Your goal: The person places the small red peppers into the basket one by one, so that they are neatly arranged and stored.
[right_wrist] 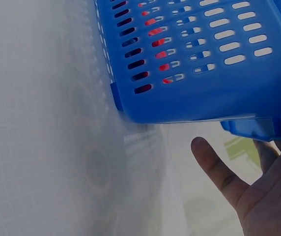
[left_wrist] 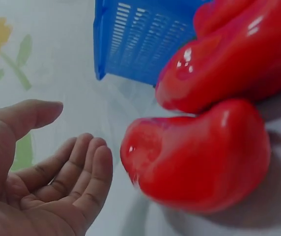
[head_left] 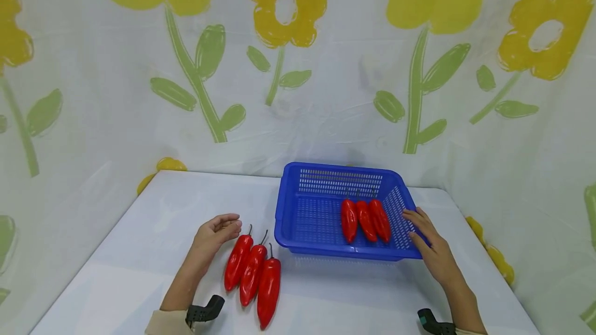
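Three red chili peppers (head_left: 253, 275) with dark stems lie side by side on the white table. Just left of their stem ends is my left hand (head_left: 215, 235), holding nothing, its fingers loosely bent. The left wrist view shows that palm (left_wrist: 47, 196) turned up, fingertips close to the nearest pepper (left_wrist: 199, 157). A blue plastic basket (head_left: 340, 252) with slotted walls holds three more red peppers (head_left: 366, 220) in its right half. My right hand (head_left: 435, 252) is at the basket's right rim, its fingers over the edge. In the right wrist view its thumb (right_wrist: 219, 169) stands apart from the basket wall.
The white table (head_left: 153, 231) reaches back to a curtain (head_left: 326, 123) printed with yellow flowers, which also hangs at both sides. The basket stands near the table's back edge, right of the loose peppers. Each wrist wears a dark strap (head_left: 202, 313).
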